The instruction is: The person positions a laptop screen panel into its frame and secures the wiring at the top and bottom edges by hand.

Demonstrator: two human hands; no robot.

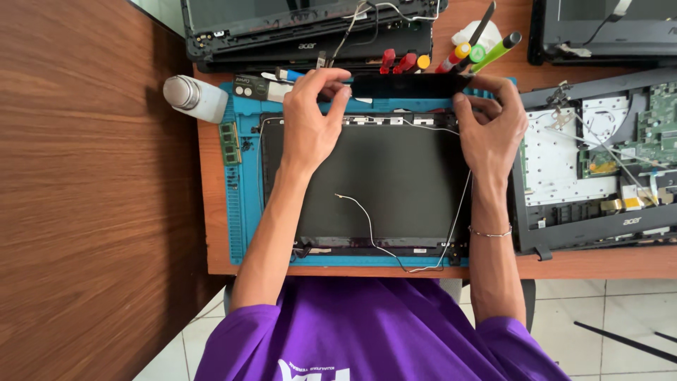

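Note:
A dark laptop lid back cover point(391, 183) lies flat on a blue work mat point(238, 212), with thin white and grey cables point(370, 226) trailing across it. Above its far edge both hands hold a long black strip point(409, 85) level. My left hand point(310, 116) pinches the strip's left end. My right hand point(490, 123) grips its right end, with a thin bracelet on that wrist.
A white bottle point(196, 97) lies at the mat's far left, a green memory module point(229, 143) beside it. Screwdrivers with red, yellow and green handles point(458, 55) sit behind. An opened laptop base with exposed board point(599, 162) lies right; other laptops point(303, 32) behind.

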